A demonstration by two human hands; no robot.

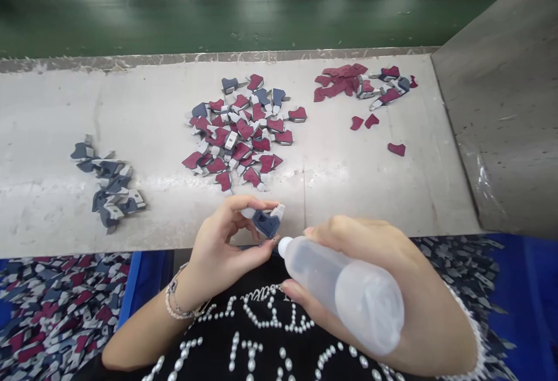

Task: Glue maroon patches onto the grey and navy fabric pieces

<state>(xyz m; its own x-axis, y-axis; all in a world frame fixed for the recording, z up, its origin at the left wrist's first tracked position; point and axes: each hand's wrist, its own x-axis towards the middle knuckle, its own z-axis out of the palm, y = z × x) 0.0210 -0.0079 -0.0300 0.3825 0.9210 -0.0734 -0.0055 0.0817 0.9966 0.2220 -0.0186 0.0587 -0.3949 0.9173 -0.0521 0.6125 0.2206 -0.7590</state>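
Observation:
Between its thumb and fingers, my left hand (231, 247) pinches a small dark blue and light grey part (267, 223) near the front edge of the table. My right hand (375, 253) is wrapped round a translucent squeeze bottle (344, 294). The bottle's white nozzle points left, close beside the part and my left fingertips; whether it touches is hard to tell. Beyond my hands lies a pile of grey and blue parts, many topped with dark red pieces (244, 129).
A pile of blue-grey parts (117, 183) lies at the left of the pale table (349, 183). Loose red pieces (335, 82) lie at the back right. Blue bins (135, 282) of parts flank my body below the table. A metal panel (505, 108) rises at the right.

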